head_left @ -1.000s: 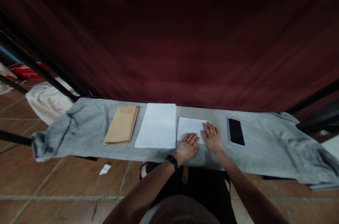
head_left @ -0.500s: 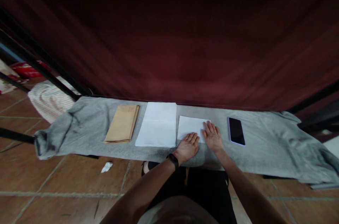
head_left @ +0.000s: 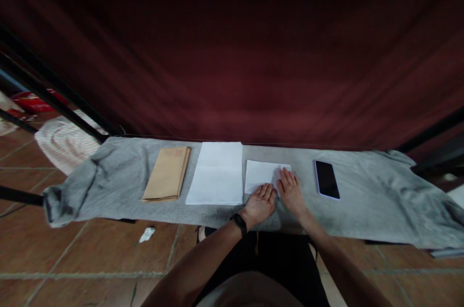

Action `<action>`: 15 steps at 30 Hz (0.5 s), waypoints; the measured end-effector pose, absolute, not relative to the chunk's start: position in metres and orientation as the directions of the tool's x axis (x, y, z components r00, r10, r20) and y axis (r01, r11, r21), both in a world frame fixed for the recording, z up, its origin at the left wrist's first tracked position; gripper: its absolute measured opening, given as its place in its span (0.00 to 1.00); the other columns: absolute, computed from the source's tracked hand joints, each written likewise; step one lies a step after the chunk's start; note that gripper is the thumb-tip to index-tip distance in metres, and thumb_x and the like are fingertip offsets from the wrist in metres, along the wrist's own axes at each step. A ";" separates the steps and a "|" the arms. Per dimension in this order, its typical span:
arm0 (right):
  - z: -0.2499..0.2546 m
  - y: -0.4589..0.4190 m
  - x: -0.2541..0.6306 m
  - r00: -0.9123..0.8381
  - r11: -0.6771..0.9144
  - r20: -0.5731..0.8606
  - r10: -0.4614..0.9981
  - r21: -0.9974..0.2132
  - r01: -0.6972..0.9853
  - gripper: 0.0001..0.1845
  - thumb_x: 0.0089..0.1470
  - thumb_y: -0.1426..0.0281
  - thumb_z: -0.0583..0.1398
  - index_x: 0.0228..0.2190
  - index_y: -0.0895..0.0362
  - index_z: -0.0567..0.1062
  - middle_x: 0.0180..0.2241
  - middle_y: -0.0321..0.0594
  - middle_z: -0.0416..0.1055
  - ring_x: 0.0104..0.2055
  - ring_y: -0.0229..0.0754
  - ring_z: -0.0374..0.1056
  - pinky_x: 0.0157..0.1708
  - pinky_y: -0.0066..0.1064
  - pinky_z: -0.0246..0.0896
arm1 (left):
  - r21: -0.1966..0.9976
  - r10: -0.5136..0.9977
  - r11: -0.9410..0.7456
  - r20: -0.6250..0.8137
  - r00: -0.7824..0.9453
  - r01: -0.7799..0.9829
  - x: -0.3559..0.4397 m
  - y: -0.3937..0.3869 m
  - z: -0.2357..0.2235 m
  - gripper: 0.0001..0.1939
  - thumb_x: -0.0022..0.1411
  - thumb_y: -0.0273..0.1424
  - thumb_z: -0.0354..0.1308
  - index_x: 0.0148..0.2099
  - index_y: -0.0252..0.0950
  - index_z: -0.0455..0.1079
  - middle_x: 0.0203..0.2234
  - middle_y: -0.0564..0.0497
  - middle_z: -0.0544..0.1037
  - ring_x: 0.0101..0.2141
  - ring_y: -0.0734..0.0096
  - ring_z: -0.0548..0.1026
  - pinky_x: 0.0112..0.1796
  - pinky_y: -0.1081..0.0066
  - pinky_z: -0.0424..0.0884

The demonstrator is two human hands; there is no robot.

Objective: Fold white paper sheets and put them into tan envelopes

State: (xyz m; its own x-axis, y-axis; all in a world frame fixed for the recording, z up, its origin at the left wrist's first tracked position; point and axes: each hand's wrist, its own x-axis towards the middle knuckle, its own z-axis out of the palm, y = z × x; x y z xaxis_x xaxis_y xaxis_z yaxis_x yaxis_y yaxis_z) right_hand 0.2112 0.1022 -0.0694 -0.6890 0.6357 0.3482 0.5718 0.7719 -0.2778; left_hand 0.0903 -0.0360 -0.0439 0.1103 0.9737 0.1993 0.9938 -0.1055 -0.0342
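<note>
A folded white sheet of paper [head_left: 259,172] lies flat on the grey cloth in front of me. My left hand [head_left: 259,203], with a dark band on the wrist, rests flat on its near edge, fingers stretched out. Over the sheet's right side lies my right hand [head_left: 290,192], also flat with fingers extended. The hands cover the sheet's near right corner. Left of it is a stack of white paper [head_left: 216,174] with a faint crease across the top sheet. Farther left lies a pile of brown envelopes [head_left: 167,173].
A phone [head_left: 326,179] in a light purple case lies right of my hands. The grey cloth [head_left: 366,196] covers a narrow bench. Behind it hangs a dark red curtain [head_left: 246,80]. Black metal bars [head_left: 21,196] stand at the left. A crumpled tissue [head_left: 147,234] is on the tiled floor.
The view has shifted slightly, so everything sits a little differently in the picture. Both hands remain flat on the folded sheet, with little visible movement.
</note>
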 end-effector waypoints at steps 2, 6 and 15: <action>-0.070 0.089 0.205 -0.737 0.811 0.359 0.574 -0.372 0.451 0.28 0.69 0.63 0.44 0.65 0.58 0.60 0.69 0.49 0.53 0.71 0.49 0.48 0.65 0.52 0.50 | -0.042 0.975 -0.122 0.180 0.127 0.992 0.090 -0.036 -0.045 0.25 0.70 0.32 0.47 0.64 0.23 0.63 0.62 0.33 0.68 0.62 0.52 0.67 0.62 0.56 0.57; -0.068 0.070 0.196 -0.787 0.822 0.344 0.511 -0.464 0.331 0.27 0.70 0.60 0.42 0.61 0.56 0.67 0.65 0.46 0.62 0.68 0.46 0.55 0.66 0.50 0.50 | -0.037 0.979 -0.128 0.158 0.132 0.991 0.089 -0.036 -0.049 0.26 0.69 0.34 0.49 0.63 0.21 0.64 0.59 0.30 0.70 0.60 0.51 0.68 0.62 0.55 0.57; -0.058 0.068 0.205 -0.805 0.839 0.287 0.519 -0.353 0.415 0.29 0.71 0.61 0.40 0.62 0.59 0.67 0.66 0.48 0.60 0.69 0.45 0.53 0.67 0.47 0.48 | -0.047 0.976 -0.141 0.162 0.147 0.989 0.089 -0.036 -0.052 0.25 0.70 0.31 0.48 0.64 0.20 0.63 0.60 0.30 0.69 0.61 0.51 0.67 0.62 0.55 0.58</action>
